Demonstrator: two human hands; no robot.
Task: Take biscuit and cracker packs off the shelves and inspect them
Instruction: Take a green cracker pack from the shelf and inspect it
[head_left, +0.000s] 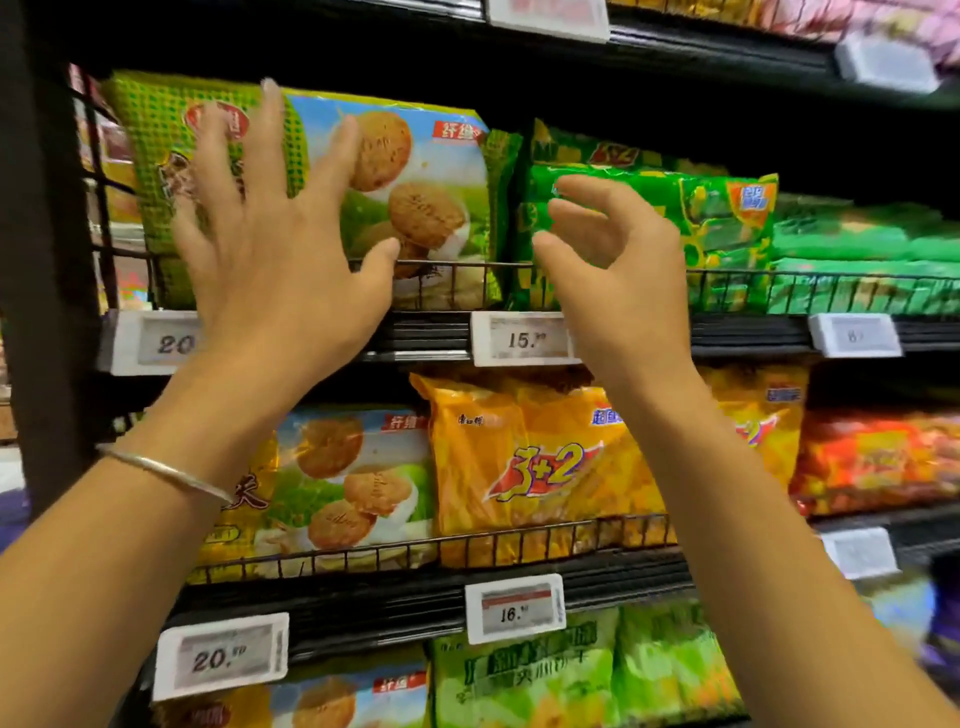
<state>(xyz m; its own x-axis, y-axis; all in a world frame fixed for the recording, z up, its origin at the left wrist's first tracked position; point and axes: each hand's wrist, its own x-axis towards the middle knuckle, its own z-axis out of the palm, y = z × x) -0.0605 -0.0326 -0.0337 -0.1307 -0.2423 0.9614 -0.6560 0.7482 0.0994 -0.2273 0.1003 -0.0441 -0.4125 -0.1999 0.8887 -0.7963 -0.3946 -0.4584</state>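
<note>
Two hands were seen raised before the upper shelf (748, 332), and nothing was held in either. The left hand (275, 234) was spread wide, fingers straight, over the front of a large biscuit pack (415, 171); whether the wrapper was touched could not be told. One thin bracelet (166, 473) was worn at that wrist. The right hand (613, 270) was held narrower, fingers loosely curved, in front of a green cracker pack (727, 218) standing just beside the biscuit pack.

Three stocked shelf levels were shown. On the upper shelf, more green packs (857, 249) were laid flat to the right. On the middle shelf (597, 577) one biscuit pack (353, 483), two orange packs marked 3+2 (519, 457) and a red-orange pack (872, 457) were counted. Below, another biscuit pack (353, 696) and two light green packs (519, 675) were partly seen. Three price tags (524, 338) were clipped to the upper shelf's front edge.

Each shelf front was closed by a low wire rail (457, 280), behind which the packs stood. A dark gap was left above the upper packs, and a black upright (47, 260) bounded the biscuit pack's left side.
</note>
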